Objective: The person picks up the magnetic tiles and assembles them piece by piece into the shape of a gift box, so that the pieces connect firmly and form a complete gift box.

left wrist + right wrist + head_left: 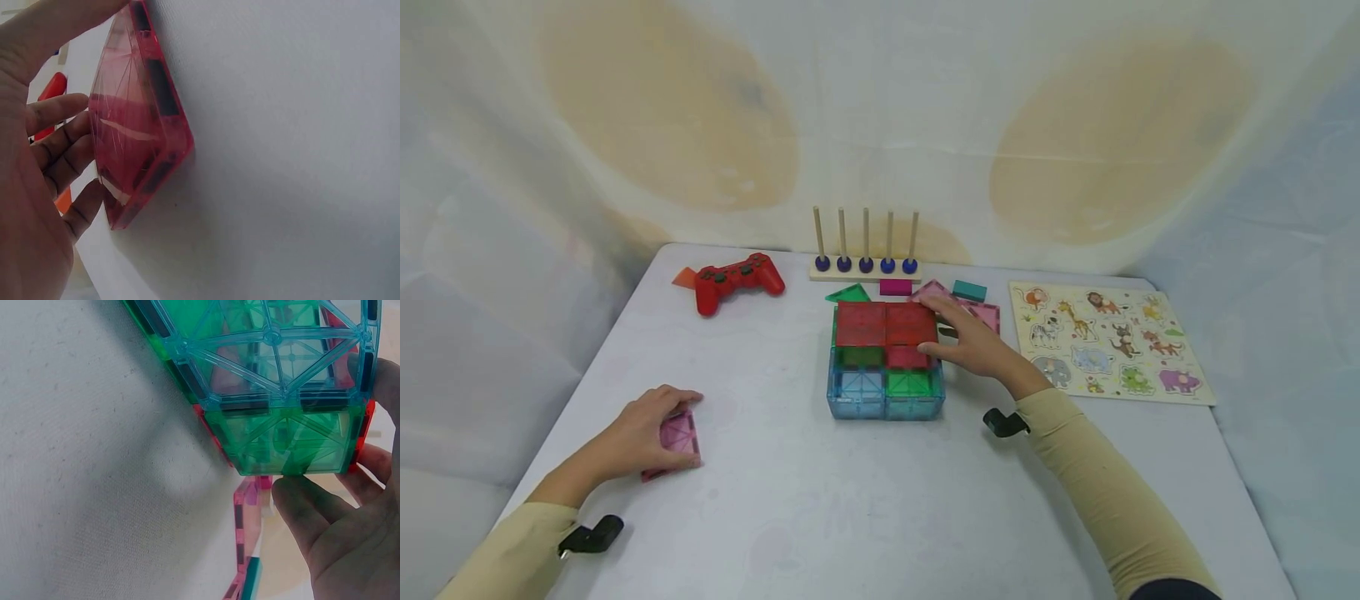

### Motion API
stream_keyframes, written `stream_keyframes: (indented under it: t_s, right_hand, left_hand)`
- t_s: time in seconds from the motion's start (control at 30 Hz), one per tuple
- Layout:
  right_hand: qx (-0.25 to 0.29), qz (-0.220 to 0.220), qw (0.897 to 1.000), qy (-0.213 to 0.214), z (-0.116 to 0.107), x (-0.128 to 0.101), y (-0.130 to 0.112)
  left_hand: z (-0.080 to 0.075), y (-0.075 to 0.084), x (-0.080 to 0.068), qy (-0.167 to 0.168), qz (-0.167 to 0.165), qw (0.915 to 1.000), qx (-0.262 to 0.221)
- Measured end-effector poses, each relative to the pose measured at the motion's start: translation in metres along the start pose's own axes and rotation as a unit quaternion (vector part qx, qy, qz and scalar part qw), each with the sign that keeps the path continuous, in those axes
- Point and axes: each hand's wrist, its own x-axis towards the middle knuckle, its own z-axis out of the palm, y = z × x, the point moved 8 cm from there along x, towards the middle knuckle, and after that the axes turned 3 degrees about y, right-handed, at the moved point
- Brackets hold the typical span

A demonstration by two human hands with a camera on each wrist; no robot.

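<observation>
A box built of see-through magnetic tiles [886, 407] stands mid-table, with blue and green walls and two red squares over the back of its top. At the box's right side, my right hand [973, 337] holds it between the thumb, by the red square's front edge, and fingers towards the back corner. The right wrist view shows these fingers against a green tile [294, 440]. On the left of the table, my left hand [640, 433] grips a pink magnetic tile [134, 119] by its edges, tilted close to the tabletop. Part of this tile is hidden by the hand.
Behind the box lie loose tiles, a magenta block [895, 287] and a teal block [969, 291]. A wooden peg stand [866, 268] with blue beads is at the back. A red game controller [739, 282] lies back left, an animal puzzle board [1108, 342] right.
</observation>
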Motion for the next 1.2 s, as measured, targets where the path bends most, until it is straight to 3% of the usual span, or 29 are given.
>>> stream_keyframes:
  t_s: [0.23, 0.4, 0.6, 1.0, 1.2]
  right_hand:
    - [-0.003, -0.001, 1.0, 0.001, 0.001, 0.0, 0.001]
    - [-0.007, -0.001, 1.0, 0.002, 0.0, 0.0, 0.001]
    - [-0.001, 0.0, 1.0, 0.003, 0.0, 0.001, 0.0]
    - [-0.004, 0.006, 1.0, 0.002, 0.0, 0.0, -0.001]
    - [-0.008, 0.009, 1.0, 0.003, 0.0, 0.0, 0.0]
  left_hand:
    - [-0.001, 0.005, 0.003, 0.004, 0.006, 1.0, 0.004]
    - [0.004, 0.004, 0.014, 0.015, 0.006, 0.9999, -0.005]
    - [0.017, 0.01, 0.041, 0.016, 0.001, 0.9996, -0.021]
    - [0.034, 0.052, 0.101, 0.015, 0.016, 0.999, -0.038]
    - [0.04, 0.063, 0.119, 0.008, 0.016, 0.9992, -0.037]
